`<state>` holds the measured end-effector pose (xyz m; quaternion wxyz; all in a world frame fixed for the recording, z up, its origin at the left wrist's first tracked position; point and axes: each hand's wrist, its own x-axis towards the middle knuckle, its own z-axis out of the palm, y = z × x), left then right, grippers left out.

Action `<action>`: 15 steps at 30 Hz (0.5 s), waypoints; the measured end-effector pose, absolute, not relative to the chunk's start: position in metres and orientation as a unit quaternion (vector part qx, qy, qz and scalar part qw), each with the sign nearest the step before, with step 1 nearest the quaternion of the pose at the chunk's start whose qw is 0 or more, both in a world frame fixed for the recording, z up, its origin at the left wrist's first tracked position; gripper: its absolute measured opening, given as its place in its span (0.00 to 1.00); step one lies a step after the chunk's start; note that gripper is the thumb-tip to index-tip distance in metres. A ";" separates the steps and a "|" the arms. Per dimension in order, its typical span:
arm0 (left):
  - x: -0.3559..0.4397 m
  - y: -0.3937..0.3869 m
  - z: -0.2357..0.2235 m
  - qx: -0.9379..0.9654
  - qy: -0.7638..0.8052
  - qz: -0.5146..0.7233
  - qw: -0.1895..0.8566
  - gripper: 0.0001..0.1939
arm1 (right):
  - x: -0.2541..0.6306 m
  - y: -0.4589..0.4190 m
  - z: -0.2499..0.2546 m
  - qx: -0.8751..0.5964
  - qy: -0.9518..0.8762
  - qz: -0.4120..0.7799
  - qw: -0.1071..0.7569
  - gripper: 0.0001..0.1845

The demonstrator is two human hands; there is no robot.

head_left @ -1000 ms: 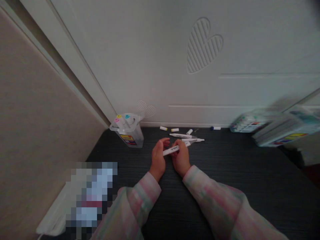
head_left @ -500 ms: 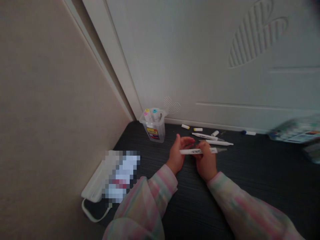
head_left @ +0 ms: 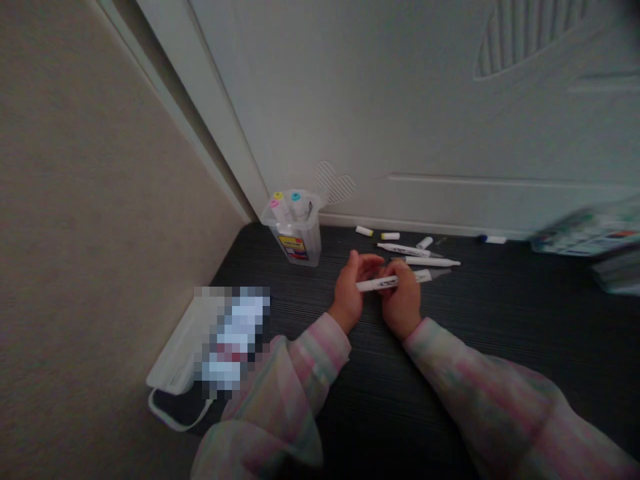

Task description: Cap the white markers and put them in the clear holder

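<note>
A white marker with a grey tapered tip at its right end lies across both hands. My right hand is closed around its middle. Beside it, my left hand has its thumb raised and fingers stretched out, with the marker's left end against or just in front of its palm. Just behind my hands lie two more white markers, an uncapped one and another one. Several small loose caps rest near the wall, among them a white cap with a yellow band.
A clear plastic container with several capped markers stands at the back left of the dark table. A blurred phone-like screen and a white case with a strap lie at the left. Blurred packaging sits far right.
The view has shifted, so the table items appear higher and slightly left. The marker in my right hand has tilted, its grey tip now higher than its other end. My left hand keeps its pose.
</note>
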<state>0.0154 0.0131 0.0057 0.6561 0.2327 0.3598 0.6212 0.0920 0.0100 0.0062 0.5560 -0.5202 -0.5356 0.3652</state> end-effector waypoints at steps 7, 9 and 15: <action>0.014 0.013 0.006 0.250 0.365 0.611 0.657 0.23 | 0.091 0.010 0.006 -0.530 -0.540 0.353 0.550 0.20; 0.015 0.013 0.005 0.262 0.374 0.606 0.651 0.23 | 0.090 0.009 0.008 -0.532 -0.537 0.358 0.548 0.20; 0.014 0.012 0.006 0.272 0.380 0.606 0.644 0.23 | 0.090 0.009 0.011 -0.522 -0.524 0.381 0.555 0.18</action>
